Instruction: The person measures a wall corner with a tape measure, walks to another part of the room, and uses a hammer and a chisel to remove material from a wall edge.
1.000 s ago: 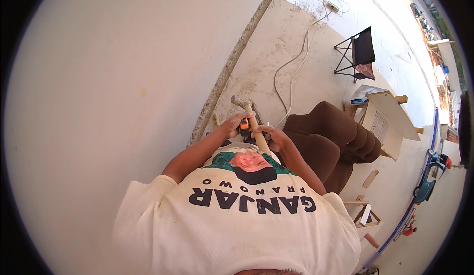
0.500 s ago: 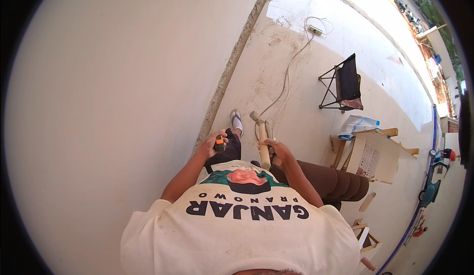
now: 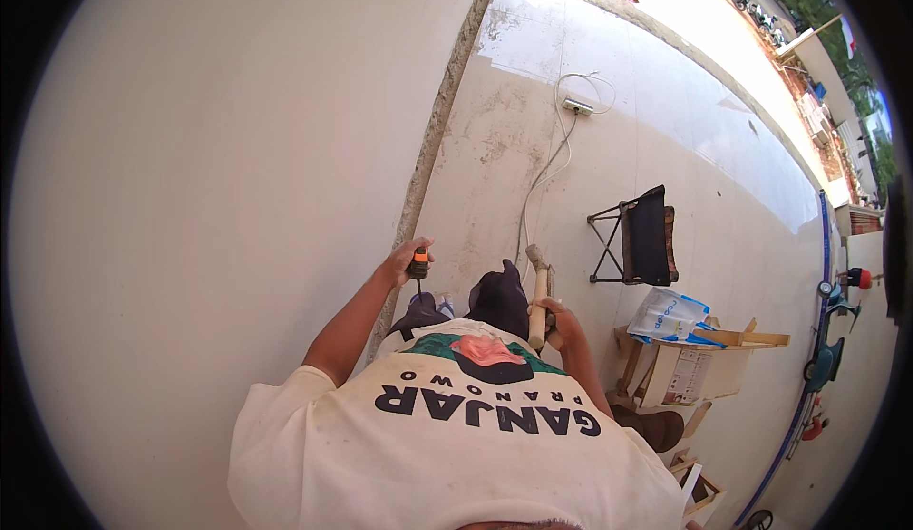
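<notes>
Left fingers [image 3: 422, 243], closed round an orange-black tool [image 3: 418, 263], are now way further from the right fingers [image 3: 546, 303] gripping a hammer [image 3: 540, 286], so each can move solo.

Our left hand [image 3: 407, 258] grips an orange-and-black tool [image 3: 418, 262], its thin dark shaft pointing back toward us. Our right hand [image 3: 555, 321] holds a hammer [image 3: 540, 289] by its pale wooden handle, the dusty greyish head beyond that hand.
</notes>
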A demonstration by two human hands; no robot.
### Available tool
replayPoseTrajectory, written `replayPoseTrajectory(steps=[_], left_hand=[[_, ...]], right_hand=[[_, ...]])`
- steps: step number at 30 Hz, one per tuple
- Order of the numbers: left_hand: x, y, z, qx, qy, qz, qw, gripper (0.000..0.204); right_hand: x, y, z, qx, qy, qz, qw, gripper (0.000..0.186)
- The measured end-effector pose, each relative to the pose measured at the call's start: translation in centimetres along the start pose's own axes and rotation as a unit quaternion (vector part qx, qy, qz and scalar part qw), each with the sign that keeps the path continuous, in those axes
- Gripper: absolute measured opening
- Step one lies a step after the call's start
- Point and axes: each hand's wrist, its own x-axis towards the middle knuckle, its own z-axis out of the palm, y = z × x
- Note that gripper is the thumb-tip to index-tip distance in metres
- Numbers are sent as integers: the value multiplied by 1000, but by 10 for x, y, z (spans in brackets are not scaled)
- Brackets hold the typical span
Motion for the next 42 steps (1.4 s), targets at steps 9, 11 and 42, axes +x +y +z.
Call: replayPoseTrajectory(steps=[9,11,42], left_hand=[[224,177,73,35,-8,2,999,33],[265,199,75,11,14,-28,999,32],[826,779,163,201,157,-11,967,20]], right_hand=[[164,-196,-32,56,23,-7,998,25],[204,-251,-44,55,-4,13,998,24],[602,-989,67,55,-1,-19,998,25]])
